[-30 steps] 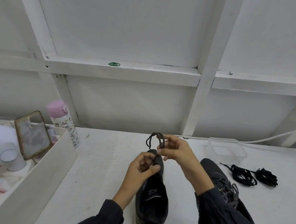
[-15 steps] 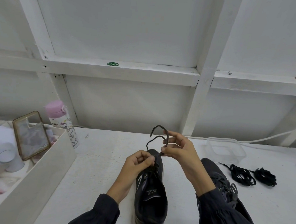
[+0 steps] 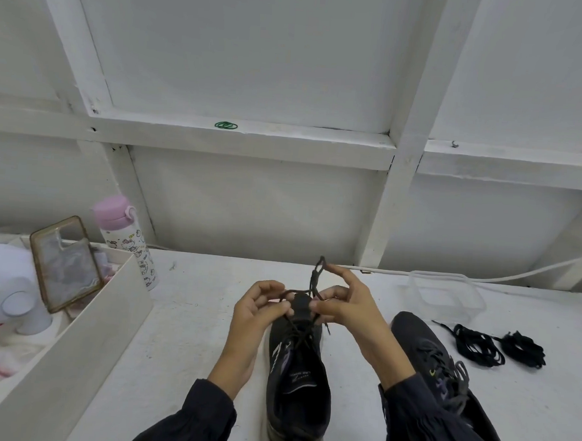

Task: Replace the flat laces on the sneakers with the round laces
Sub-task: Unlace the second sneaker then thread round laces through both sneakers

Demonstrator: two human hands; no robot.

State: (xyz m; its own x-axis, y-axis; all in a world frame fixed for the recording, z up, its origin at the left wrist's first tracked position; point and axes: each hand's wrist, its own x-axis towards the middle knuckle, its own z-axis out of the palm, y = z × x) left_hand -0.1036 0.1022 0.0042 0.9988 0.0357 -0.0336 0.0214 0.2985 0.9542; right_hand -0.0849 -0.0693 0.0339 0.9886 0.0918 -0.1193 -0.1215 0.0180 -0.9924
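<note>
A dark sneaker stands on the white table, heel toward me, with a dark round lace threaded through its eyelets. My left hand pinches one strand of the lace at the left of the tongue. Just right of the tongue, my right hand pinches a loop of the same lace, and the loop sticks up above the fingers. A second dark sneaker with grey laces lies at the right, partly behind my right sleeve. Two bundles of black flat laces lie on the table further right.
A clear plastic container stands behind the black laces. At the left is a white box holding a phone case and a white plush toy. A pink-capped bottle stands behind it. A white cable runs along the wall.
Both hands have come down onto the sneaker's tongue. The lace loop now stands shorter above my right fingers, and my left hand has closed in on the strand beside it.
</note>
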